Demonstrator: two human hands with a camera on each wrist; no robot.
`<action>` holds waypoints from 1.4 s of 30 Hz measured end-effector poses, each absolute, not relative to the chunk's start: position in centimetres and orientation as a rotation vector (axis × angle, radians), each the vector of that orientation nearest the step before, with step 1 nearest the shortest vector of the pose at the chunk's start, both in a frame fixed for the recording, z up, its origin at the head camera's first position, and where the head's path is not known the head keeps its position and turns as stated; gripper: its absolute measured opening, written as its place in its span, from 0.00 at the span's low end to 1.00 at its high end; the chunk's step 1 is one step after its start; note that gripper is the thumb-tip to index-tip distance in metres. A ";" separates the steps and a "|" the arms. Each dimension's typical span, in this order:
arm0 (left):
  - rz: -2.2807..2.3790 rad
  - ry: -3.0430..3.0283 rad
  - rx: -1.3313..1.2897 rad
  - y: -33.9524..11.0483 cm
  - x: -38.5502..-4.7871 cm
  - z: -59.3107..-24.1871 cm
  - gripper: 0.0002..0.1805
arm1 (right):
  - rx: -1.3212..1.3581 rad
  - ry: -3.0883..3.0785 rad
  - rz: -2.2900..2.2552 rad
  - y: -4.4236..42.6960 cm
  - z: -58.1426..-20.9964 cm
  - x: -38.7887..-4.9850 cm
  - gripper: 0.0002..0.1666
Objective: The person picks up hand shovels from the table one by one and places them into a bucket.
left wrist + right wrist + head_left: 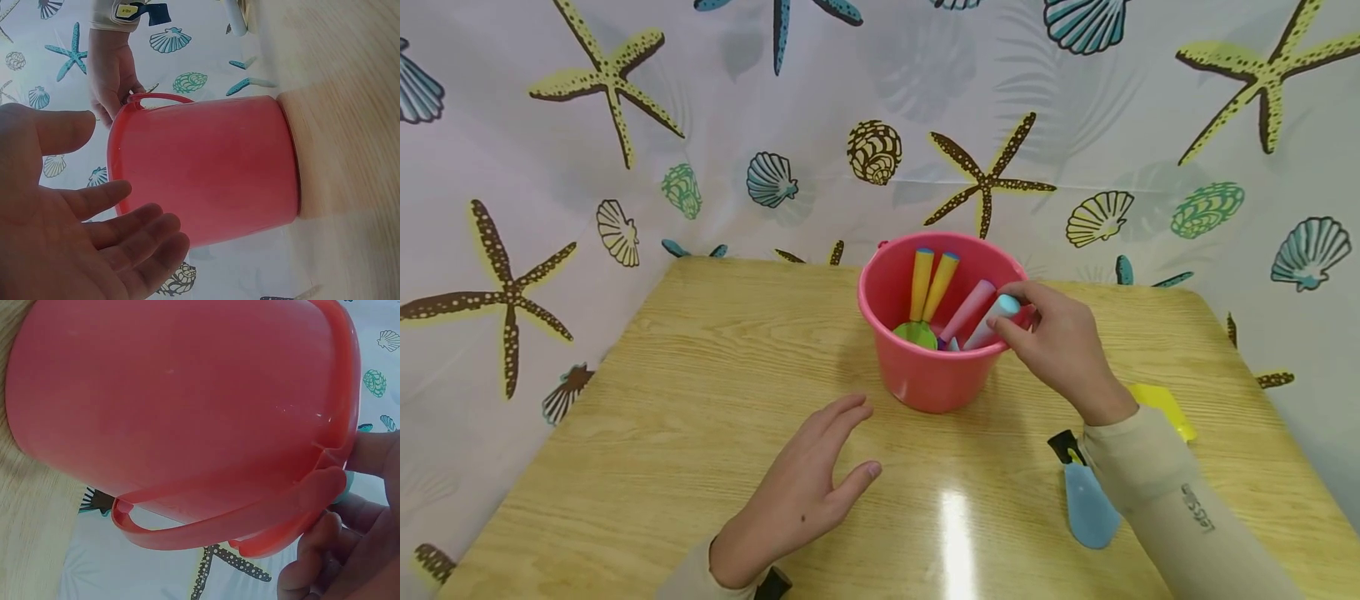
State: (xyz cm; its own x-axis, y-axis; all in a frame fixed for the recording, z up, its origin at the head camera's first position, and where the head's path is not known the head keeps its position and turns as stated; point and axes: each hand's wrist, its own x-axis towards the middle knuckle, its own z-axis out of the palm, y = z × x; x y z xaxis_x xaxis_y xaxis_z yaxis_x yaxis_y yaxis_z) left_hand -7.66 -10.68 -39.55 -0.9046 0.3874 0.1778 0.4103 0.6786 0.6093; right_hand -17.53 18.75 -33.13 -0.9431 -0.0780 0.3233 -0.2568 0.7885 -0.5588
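A pink bucket (936, 383) stands on the wooden table, with yellow-handled tools (942, 287), a pink handle (967, 310) and a light blue handle (992, 323) leaning inside. My right hand (1063, 342) is at the bucket's right rim, thumb and fingers pinching the top of the light blue handle. In the right wrist view, that hand (356, 531) is mostly behind the rim and the bucket's carrying handle (231, 525). My left hand (808, 483) hovers in front and left of the bucket, fingers extended, holding nothing; the left wrist view shows its palm (62, 231) beside the bucket (206, 169).
A blue tool (1090, 507) with a dark end lies on the table right of centre, partly beside my right sleeve. Behind that sleeve is a yellow object (1163, 408). A cloth (820, 100) printed with shells and starfish hangs behind and around the table (700, 367).
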 end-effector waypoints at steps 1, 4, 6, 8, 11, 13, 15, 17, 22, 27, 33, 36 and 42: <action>-1.050 -2.851 -0.677 -10.7 -7.7 -39.5 0.32 | 0.257 -2.695 0.897 18.8 -33.1 -17.5 0.27; -1.049 -2.852 -0.679 -10.6 -7.6 -39.5 0.32 | 0.254 -2.685 0.870 18.8 -33.1 -17.5 0.26; -1.047 -2.854 -0.681 -10.6 -7.6 -39.5 0.31 | 0.249 -2.675 0.860 18.9 -33.1 -17.4 0.26; -1.049 -2.854 -0.684 -10.6 -7.6 -39.5 0.31 | 0.242 -2.667 0.854 18.9 -33.1 -17.4 0.26; -1.047 -2.850 -0.686 -10.5 -7.6 -39.6 0.31 | 0.242 -2.660 0.855 19.0 -33.1 -17.3 0.26; -1.044 -2.848 -0.688 -10.5 -7.6 -39.6 0.31 | 0.247 -2.659 0.855 19.0 -33.2 -17.3 0.27; -1.043 -2.846 -0.687 -10.5 -7.5 -39.6 0.31 | 0.252 -2.653 0.849 19.0 -33.2 -17.2 0.28; -1.050 -2.851 -0.686 -10.5 -7.5 -39.6 0.31 | 0.250 -2.644 0.852 19.1 -33.3 -17.2 0.29; -1.054 -2.869 -0.679 -10.4 -7.5 -39.6 0.31 | 0.229 -2.622 0.868 19.3 -33.3 -17.1 0.30; -1.047 -2.868 -0.687 -10.4 -7.4 -39.7 0.30 | 0.210 -2.608 0.881 19.6 -33.5 -16.9 0.29; -1.022 -2.854 -0.707 -10.3 -7.4 -39.8 0.30 | 0.240 -2.551 0.875 20.1 -33.6 -16.5 0.20; -1.018 -2.852 -0.714 -10.3 -7.5 -39.8 0.30 | 0.270 -2.514 0.867 20.7 -33.7 -16.2 0.14; -1.006 -2.855 -0.712 -10.2 -7.5 -39.7 0.30 | 0.258 -2.507 0.855 22.8 -33.9 -15.8 0.12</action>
